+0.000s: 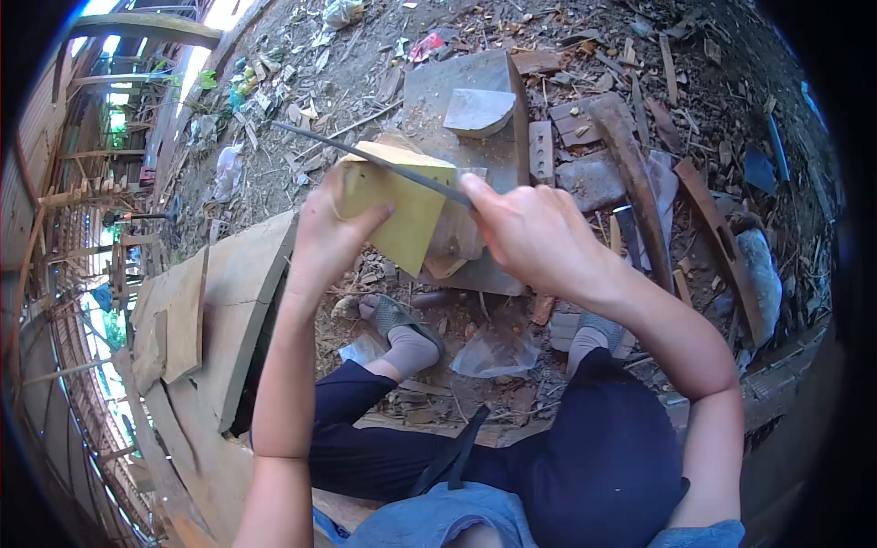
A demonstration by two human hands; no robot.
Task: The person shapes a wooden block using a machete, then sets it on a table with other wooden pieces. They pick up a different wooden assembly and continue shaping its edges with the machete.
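My left hand (331,224) grips a yellow wooden block (413,215) by its left side, thumb pressed on the front face. The block is held up over a large grey slab (438,71). In my right hand (541,236) is a long, thin dark file (320,139), its near end hidden in my closed fingers. The file lies across the block's upper edge, and its far tip points to the upper left. Behind the block, partly covered, more wood pieces (457,233) rest on the slab.
A pale wedge-shaped block (480,108) sits on the slab. To the right lie bricks (589,181), a long curved wood piece (630,169) and a slotted plank (722,242). Wooden boards (233,301) stand at left. Wood scraps and a plastic bag (496,352) litter the ground near my feet.
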